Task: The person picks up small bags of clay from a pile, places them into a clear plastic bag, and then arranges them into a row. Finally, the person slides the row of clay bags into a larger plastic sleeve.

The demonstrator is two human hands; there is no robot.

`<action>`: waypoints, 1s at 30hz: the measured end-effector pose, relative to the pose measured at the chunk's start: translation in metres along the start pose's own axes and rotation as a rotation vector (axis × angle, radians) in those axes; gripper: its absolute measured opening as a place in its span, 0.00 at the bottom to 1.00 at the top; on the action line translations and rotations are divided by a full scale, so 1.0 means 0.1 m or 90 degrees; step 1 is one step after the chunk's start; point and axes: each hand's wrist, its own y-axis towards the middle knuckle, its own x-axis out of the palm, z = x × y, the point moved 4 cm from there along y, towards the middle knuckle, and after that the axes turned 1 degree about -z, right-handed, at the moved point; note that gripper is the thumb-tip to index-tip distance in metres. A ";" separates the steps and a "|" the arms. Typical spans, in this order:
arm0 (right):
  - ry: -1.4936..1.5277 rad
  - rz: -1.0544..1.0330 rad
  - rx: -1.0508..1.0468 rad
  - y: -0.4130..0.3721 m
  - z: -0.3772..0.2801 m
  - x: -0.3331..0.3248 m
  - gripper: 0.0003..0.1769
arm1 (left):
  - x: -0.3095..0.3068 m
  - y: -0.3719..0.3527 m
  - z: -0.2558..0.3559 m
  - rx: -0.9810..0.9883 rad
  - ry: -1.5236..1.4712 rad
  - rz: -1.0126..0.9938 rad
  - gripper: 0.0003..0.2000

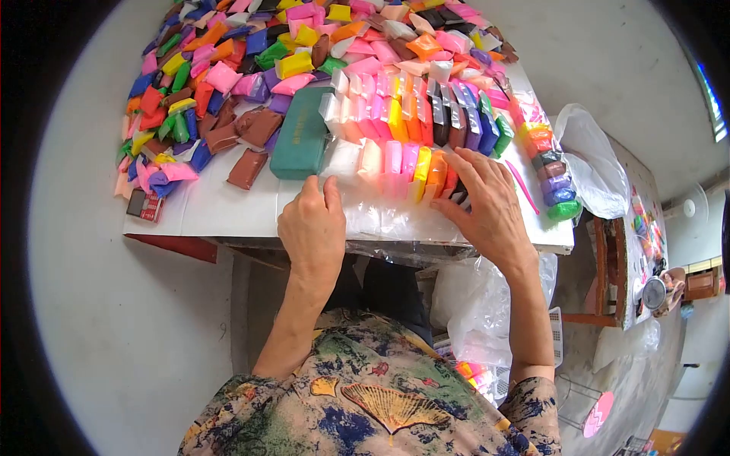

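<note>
In the head view a front row of soft, colored packets [391, 169] stands on the white tabletop, running from white and peach through pink and yellow to orange and dark. My right hand [490, 205] has its thumb and fingers around the dark packets at the right end of this row. Clear plastic film [380, 216] lies along the front of the packets. Close to its left end is my left hand [312, 220], fingers curled in and thumb raised; what they hold, if anything, is hidden. A green case [300, 137] lies just beyond my left hand.
Behind the front row stand longer rows of packets [414, 114]. A large heap of loose colored packets [251, 68] covers the back and left. At right are a pink stick [522, 186], a stacked column of packets [553, 178] and a plastic bag [593, 159].
</note>
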 end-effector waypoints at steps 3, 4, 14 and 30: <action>0.001 -0.002 -0.006 -0.01 0.00 0.01 0.33 | 0.03 0.00 -0.02 -0.011 0.012 0.007 0.17; -0.003 0.003 -0.009 -0.01 -0.01 0.01 0.33 | 0.04 0.00 -0.04 -0.016 0.018 0.008 0.18; -0.031 0.011 -0.012 0.00 -0.03 0.02 0.31 | 0.14 0.03 -0.04 -0.053 0.064 0.036 0.17; -0.029 -0.015 0.011 0.01 -0.03 0.04 0.32 | 0.07 -0.05 0.05 0.126 -0.187 0.187 0.04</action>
